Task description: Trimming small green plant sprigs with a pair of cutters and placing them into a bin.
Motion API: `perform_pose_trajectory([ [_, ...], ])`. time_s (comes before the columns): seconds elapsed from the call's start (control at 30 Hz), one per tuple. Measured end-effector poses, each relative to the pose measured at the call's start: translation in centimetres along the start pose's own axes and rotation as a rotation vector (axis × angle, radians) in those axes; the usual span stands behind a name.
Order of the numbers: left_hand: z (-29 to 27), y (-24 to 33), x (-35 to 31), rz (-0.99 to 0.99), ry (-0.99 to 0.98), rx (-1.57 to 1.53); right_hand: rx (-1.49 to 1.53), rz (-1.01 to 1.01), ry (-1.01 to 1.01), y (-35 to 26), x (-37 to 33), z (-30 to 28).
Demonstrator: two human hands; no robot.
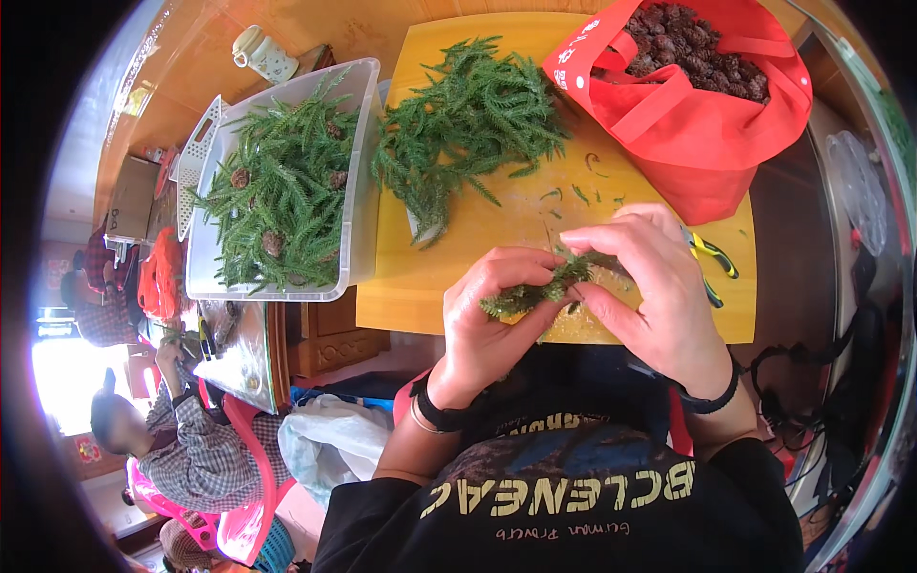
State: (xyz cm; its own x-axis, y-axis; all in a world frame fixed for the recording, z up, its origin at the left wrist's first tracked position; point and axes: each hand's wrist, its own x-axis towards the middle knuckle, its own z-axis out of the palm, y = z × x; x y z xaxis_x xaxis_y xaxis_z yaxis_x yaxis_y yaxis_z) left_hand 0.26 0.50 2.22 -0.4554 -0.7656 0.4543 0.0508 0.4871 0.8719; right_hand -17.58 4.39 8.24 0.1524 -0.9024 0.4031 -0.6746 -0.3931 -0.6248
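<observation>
Our left hand [485,315] and right hand [661,291] both pinch one green conifer sprig [518,300] above the desk [411,277], probably to steady it; loose conifer branches [482,115] lie beyond, seemingly for easy reach.

Near the front edge of the desk [415,296], a conifer sprig [516,300] sits between the left hand [478,310] and the right hand [659,296]. Beyond them, a heap of conifer sprigs [487,115] lies on the desk. Left of the heap stands a bin [370,134], with more sprigs inside and pine cones [273,243] among them; a perforated basket [196,158] is just beside its left side, a lidded mug [266,53] behind it. At the far right is a bag [688,143], further cones [683,53] in its mouth. Loose clippings [581,195] lie between heap and bag. Pliers [714,256] lie just right of the right hand, nearer than the bag.
</observation>
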Motion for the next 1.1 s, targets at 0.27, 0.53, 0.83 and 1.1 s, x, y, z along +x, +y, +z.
perform_pose_trajectory([
  [0.27, -0.1, 0.4, 0.5, 0.084, 0.045, 0.017, 0.374, 0.062, -0.035, 0.9, 0.0, 0.5],
  [0.53, -0.5, 1.1, 0.9, 0.162, -0.021, 0.074, 0.768, 0.153, -0.071, 1.3, -0.2, 0.5],
  [0.83, -0.2, 2.1, 0.8, 0.210, -0.010, 0.100, 0.887, 0.324, -0.199, 0.8, 0.2, -0.5],
  [1.1, 0.0, 2.0, 0.7, 0.313, -0.010, 0.105, 0.722, 0.140, -0.189, 1.2, 0.1, -0.7],
])
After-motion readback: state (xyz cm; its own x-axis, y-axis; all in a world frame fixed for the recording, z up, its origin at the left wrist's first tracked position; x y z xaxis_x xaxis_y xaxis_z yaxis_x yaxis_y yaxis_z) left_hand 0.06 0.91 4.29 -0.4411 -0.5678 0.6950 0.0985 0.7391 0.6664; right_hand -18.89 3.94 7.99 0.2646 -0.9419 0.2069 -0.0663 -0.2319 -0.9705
